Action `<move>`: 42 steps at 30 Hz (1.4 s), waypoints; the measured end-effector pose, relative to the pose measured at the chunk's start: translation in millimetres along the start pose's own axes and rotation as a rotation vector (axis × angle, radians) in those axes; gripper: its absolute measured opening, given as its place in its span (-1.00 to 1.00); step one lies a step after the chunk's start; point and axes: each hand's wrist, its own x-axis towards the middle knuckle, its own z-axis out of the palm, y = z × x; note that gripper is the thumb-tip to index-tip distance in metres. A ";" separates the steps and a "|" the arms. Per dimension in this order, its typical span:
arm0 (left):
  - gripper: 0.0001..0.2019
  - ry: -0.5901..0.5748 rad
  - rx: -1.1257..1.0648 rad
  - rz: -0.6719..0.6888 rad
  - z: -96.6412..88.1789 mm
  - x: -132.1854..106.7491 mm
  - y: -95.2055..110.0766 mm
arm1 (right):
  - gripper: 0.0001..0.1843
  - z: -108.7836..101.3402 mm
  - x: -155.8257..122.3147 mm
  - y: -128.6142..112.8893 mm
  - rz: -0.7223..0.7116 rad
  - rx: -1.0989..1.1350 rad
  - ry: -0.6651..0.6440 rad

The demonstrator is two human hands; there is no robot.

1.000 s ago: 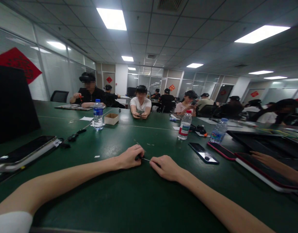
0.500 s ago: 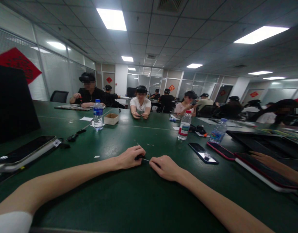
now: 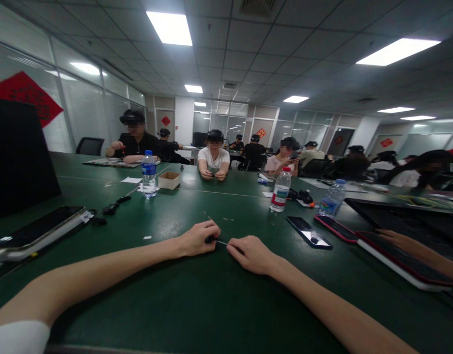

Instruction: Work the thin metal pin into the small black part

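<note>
My left hand (image 3: 201, 239) rests low over the green table (image 3: 182, 300), fingers closed around a small black piece (image 3: 210, 239). From that piece a thin, pale metal rod (image 3: 222, 243) runs to the fingertips of my right hand (image 3: 248, 253). The right fingers are pinched together at the rod's end. A second slender bit pokes up behind the left knuckles; whether it belongs to the same thing, I cannot tell. Most of the black piece is hidden by my fingers.
Bottles (image 3: 149, 174) (image 3: 280, 191) (image 3: 332, 199) and an open box (image 3: 169, 180) stand beyond my hands. Right of me lie a phone (image 3: 309, 232), a red-edged phone (image 3: 336, 229) and another person's hand (image 3: 403, 243). A device (image 3: 45, 228) lies left; co-workers sit across.
My hands stay nearly still, the left shifting very slightly left. Across the table, the co-worker in white has brought both hands closer together.
</note>
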 end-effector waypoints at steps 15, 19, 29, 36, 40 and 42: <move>-0.83 -0.007 -0.008 -0.030 -0.6 -0.1 0.5 | -0.60 1.0 1.2 1.2 0.015 -0.024 -0.025; -0.83 0.016 0.005 -0.031 0.7 0.2 0.3 | -0.59 -0.2 0.9 0.3 0.019 -0.021 -0.033; -0.92 0.019 -0.006 -0.013 1.5 -0.4 -2.6 | -0.58 1.0 0.9 0.5 0.007 -0.031 -0.016; -0.85 0.038 -0.006 -0.022 2.0 -0.5 -2.9 | -0.58 0.7 0.8 0.8 0.014 -0.033 -0.025; -0.79 0.044 -0.021 -0.015 3.6 -0.9 -3.4 | -0.59 1.2 0.8 1.5 0.003 -0.041 -0.011; -0.80 0.043 -0.023 -0.001 3.7 -1.2 -3.2 | -0.59 0.9 0.6 1.1 0.010 -0.036 -0.007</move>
